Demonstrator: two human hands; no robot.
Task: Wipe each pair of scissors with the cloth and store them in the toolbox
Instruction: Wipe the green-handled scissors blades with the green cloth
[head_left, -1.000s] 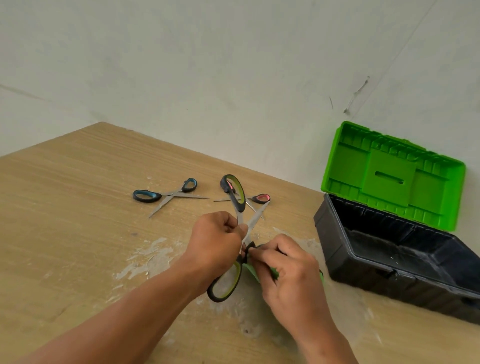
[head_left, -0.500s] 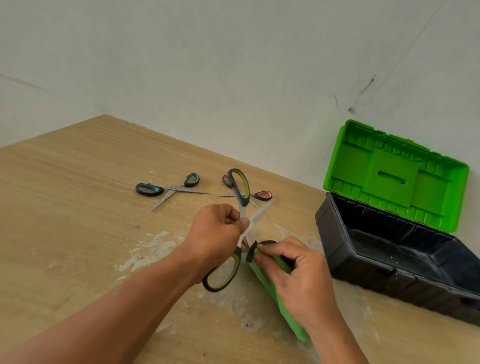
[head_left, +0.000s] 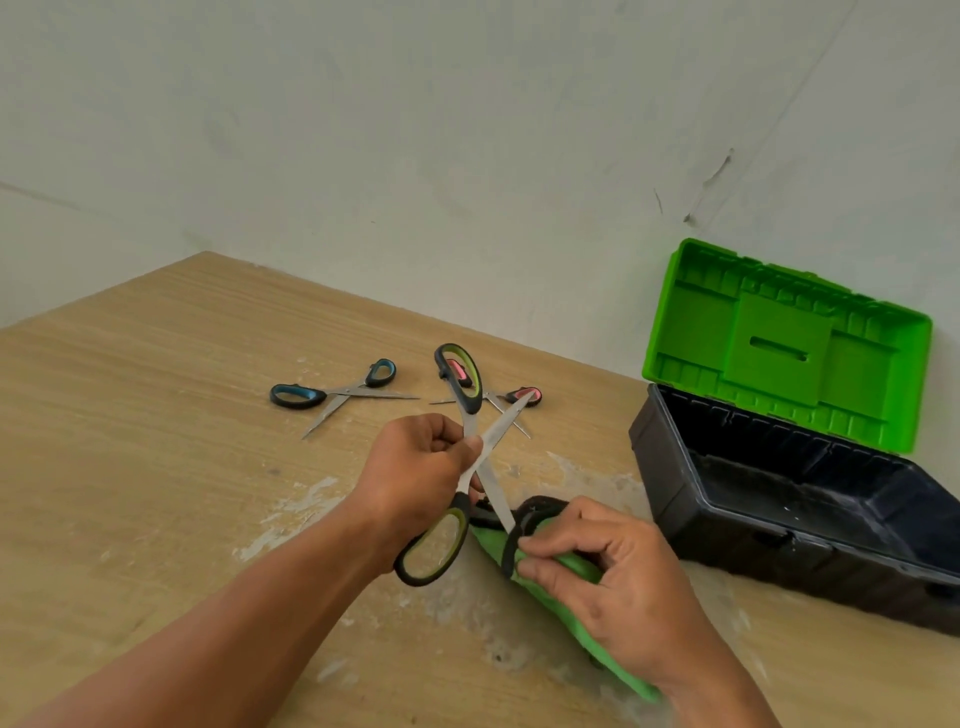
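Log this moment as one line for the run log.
left hand: holds open green-handled scissors | right hand: green cloth on blade | blue-handled scissors, pink-handled scissors: on table | black toolbox: open

Single head-worn wide-angle view, angled forward and down across wooden table (head_left: 156, 415) toward white wall (head_left: 467, 156) corner. Close on both hands at lower centre; open toolbox (head_left: 779, 499) sits at right edge (partly cropped). No second view shares the scene.

no legible text, labels, numbers or signs anywhere
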